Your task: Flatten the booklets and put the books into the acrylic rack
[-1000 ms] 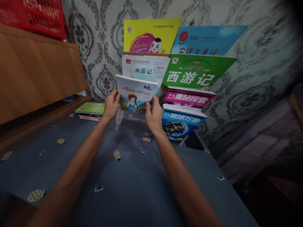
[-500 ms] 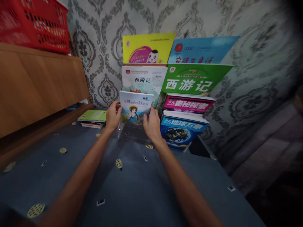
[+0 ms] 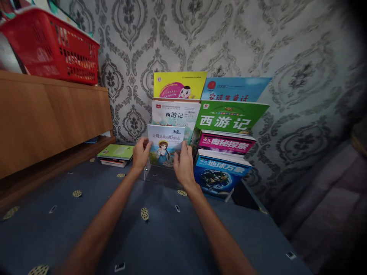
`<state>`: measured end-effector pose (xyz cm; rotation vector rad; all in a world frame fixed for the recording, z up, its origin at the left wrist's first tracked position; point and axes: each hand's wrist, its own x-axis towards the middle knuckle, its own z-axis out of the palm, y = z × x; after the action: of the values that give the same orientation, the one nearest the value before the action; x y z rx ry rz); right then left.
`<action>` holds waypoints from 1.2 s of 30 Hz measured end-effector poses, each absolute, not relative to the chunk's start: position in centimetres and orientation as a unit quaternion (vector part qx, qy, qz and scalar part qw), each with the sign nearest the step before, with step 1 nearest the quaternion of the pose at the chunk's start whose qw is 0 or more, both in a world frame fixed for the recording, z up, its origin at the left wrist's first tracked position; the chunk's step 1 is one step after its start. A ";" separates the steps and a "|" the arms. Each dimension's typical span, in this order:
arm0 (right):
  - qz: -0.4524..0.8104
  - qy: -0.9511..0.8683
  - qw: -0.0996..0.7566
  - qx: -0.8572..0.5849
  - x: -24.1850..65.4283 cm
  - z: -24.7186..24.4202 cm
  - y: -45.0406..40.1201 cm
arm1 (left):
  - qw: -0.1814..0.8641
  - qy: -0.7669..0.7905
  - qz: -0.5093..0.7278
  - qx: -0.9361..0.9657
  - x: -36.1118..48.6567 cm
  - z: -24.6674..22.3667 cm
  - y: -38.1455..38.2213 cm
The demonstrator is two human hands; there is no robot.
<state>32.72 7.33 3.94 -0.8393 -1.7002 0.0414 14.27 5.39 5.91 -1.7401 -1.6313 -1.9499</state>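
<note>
Between my two hands stands a light-blue book (image 3: 165, 145) with a girl in a yellow hat on its cover. My left hand (image 3: 141, 153) grips its left edge, and my right hand (image 3: 184, 162) holds the right edge, fingers partly behind it. The book is tilted back slightly at the front of a clear stand (image 3: 164, 176). Behind it rise a white book (image 3: 174, 110) and a yellow book (image 3: 180, 84). In the right column are a blue book (image 3: 236, 88), a green book (image 3: 231, 116), a magenta book (image 3: 226, 143) and a blue globe-cover book (image 3: 219, 175).
A small pile of books topped by a green one (image 3: 116, 151) lies left of the stand. Further left is a wooden cabinet (image 3: 54, 118) with a red basket (image 3: 57, 47) on it. Patterned wallpaper (image 3: 134, 46) rises behind. A dark cloth with pineapple prints (image 3: 137, 236) covers the surface.
My view has tilted up, so the books and hands sit lower in the picture and more of the red basket shows. Both hands keep hold of the light-blue book.
</note>
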 end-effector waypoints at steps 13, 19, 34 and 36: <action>0.018 -0.720 0.542 -0.433 32.5 4.2 7.0 | 0.093 -0.539 -0.569 -0.614 13.5 6.1 5.9; 0.005 -0.713 0.559 -0.424 32.5 4.0 7.0 | 0.121 -0.552 -0.548 -0.616 13.5 6.1 5.9; 0.004 -0.709 0.557 -0.432 32.9 4.8 6.3 | 0.141 -0.561 -0.522 -0.626 13.4 6.6 5.3; 0.002 -0.705 0.558 -0.437 32.9 4.9 6.3 | 0.146 -0.561 -0.523 -0.625 13.4 6.6 5.3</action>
<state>32.86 6.30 4.87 -1.0305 -1.6641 0.0054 13.42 5.27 6.62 -1.8001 -1.6139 -1.5052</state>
